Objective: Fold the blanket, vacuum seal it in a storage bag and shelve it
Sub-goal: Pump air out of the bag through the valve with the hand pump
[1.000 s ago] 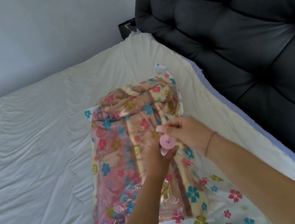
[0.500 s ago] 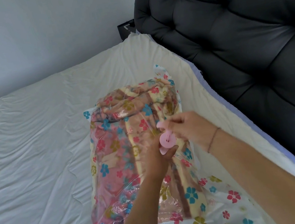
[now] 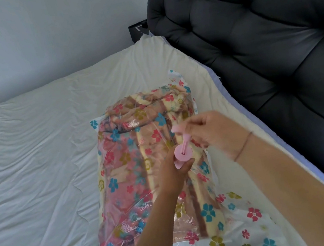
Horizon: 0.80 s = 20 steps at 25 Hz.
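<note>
Our left hand [image 3: 172,171] hides the pump [image 3: 183,152] barrel it grips; our blurred right hand [image 3: 212,131] pinches the handle [image 3: 176,129] at 12 o'clock. The bag [image 3: 253,214] clings, wrinkled, to the blanket [image 3: 143,108].

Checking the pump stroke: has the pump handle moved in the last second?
Yes. The right hand has pulled the handle up from the pump barrel, toward the far end of the bag.

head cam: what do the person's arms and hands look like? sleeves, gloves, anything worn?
Left hand and right hand are bare, with no gloves. Both forearms are uncovered to the frame edge, with no sleeves in view. The only item worn is a thin reddish cord bracelet around the right wrist. No watch. No rings that I can make out, though the right hand is motion-blurred.
</note>
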Each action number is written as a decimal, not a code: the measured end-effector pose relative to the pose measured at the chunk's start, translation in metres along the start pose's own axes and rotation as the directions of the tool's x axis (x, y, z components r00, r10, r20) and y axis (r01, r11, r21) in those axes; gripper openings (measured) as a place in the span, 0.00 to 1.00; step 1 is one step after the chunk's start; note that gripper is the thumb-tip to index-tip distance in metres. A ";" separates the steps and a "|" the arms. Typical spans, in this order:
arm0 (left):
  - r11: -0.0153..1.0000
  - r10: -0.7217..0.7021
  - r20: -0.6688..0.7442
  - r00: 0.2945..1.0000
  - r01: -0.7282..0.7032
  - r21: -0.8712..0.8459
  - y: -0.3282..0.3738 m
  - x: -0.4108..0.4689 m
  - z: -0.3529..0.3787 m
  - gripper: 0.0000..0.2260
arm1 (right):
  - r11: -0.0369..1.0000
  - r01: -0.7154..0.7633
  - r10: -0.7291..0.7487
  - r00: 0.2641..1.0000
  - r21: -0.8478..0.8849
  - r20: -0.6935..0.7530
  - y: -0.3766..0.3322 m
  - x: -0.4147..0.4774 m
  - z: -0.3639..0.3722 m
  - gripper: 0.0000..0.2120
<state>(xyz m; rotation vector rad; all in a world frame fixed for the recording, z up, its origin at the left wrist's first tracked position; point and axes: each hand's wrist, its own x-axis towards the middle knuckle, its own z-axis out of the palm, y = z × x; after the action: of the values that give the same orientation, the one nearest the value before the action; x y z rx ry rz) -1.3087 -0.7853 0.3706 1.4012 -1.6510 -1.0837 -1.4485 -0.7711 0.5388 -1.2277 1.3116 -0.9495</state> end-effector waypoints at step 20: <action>0.998 0.007 0.039 0.999 -0.010 0.055 0.006 -0.006 -0.001 0.17 | 0.955 -0.194 0.194 0.981 -0.224 -0.023 0.059 0.006 0.027 0.14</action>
<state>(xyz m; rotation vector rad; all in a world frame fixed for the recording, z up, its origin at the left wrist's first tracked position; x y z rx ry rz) -1.3091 -0.7797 0.3761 1.4152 -1.7253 -1.0739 -1.4300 -0.7652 0.4768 -1.2413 1.5422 -0.6739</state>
